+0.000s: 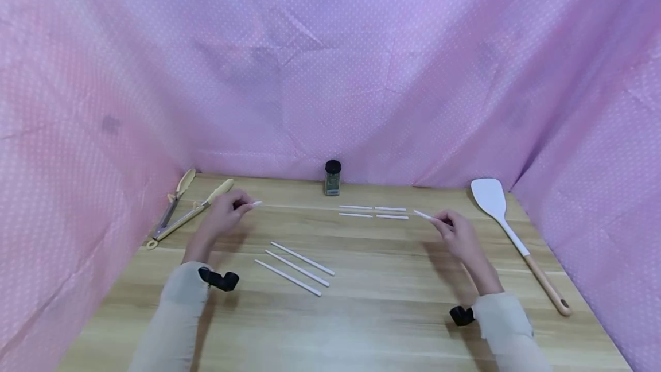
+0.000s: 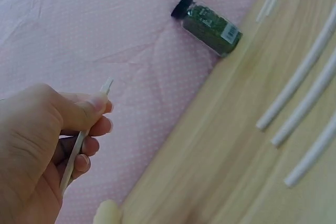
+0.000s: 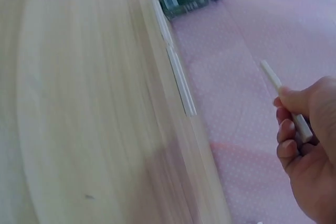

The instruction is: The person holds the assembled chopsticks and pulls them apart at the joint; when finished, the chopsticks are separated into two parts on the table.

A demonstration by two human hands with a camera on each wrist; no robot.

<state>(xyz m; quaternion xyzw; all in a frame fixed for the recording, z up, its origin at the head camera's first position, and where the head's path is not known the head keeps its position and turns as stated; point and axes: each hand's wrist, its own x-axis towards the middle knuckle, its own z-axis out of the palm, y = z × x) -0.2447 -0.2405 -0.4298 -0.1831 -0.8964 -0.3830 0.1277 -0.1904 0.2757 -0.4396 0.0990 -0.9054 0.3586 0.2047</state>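
Observation:
My left hand (image 1: 227,211) pinches a short thin white stick (image 2: 107,85) between thumb and fingers; its tip pokes out past the thumb and its lower part crosses the palm. Over on the right, my right hand (image 1: 459,237) holds another short white stick (image 3: 271,74), pointing left toward several short white sticks (image 1: 356,215). Those lie on the table in two columns, roughly end to end. Three longer white sticks (image 1: 296,268) lie slanted and side by side in the middle, nearer to me. Both hands are raised above the table, casting shadows on it.
A small jar (image 1: 333,179) with a black lid and green contents stands at the back edge. Spread tongs (image 1: 178,224) lie at the left, beside my left hand. On the right is a white spatula (image 1: 490,197) with a wooden handle. Pink dotted cloth (image 1: 330,73) encloses the wooden table (image 1: 361,326).

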